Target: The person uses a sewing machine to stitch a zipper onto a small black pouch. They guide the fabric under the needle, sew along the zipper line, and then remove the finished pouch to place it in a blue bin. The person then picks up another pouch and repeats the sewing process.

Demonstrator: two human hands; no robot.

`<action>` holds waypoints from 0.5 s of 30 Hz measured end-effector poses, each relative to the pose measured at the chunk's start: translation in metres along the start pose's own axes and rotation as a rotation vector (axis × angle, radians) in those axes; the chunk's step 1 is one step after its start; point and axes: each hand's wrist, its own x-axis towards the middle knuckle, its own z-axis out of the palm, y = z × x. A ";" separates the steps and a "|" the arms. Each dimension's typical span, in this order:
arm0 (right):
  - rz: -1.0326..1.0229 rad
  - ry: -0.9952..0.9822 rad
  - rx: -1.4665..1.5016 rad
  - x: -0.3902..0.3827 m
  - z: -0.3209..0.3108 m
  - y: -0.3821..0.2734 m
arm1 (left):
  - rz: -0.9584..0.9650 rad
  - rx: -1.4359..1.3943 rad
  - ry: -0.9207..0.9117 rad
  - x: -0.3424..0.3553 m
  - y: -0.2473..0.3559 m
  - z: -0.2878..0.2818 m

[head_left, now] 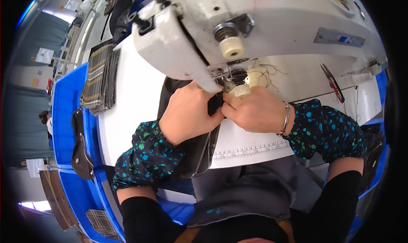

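My left hand [187,111] grips a dark fabric piece [193,158] with a metal zipper [204,151], just left of the needle area of a white sewing machine [280,26]. My right hand [250,109] is curled beside it, fingertips pinched at the fabric's edge under the presser foot [229,76]; what lies between them is largely hidden. A cream knob [241,90] sits just above my right fingers. Loose threads [265,73] lie behind that hand. Patterned sleeve covers run over both forearms.
Plaid fabric pieces [95,79] are stacked at the table's [123,85] left edge. Blue bins [68,90] flank it, some holding dark pieces and plaid. Red-handled scissors [333,85] lie at right; a printed ruler [250,150] runs along the front edge. Another person [46,124] is at far left.
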 end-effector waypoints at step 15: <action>0.026 0.146 -0.075 0.004 0.010 0.001 | -0.208 -0.191 -0.069 -0.017 -0.032 -0.002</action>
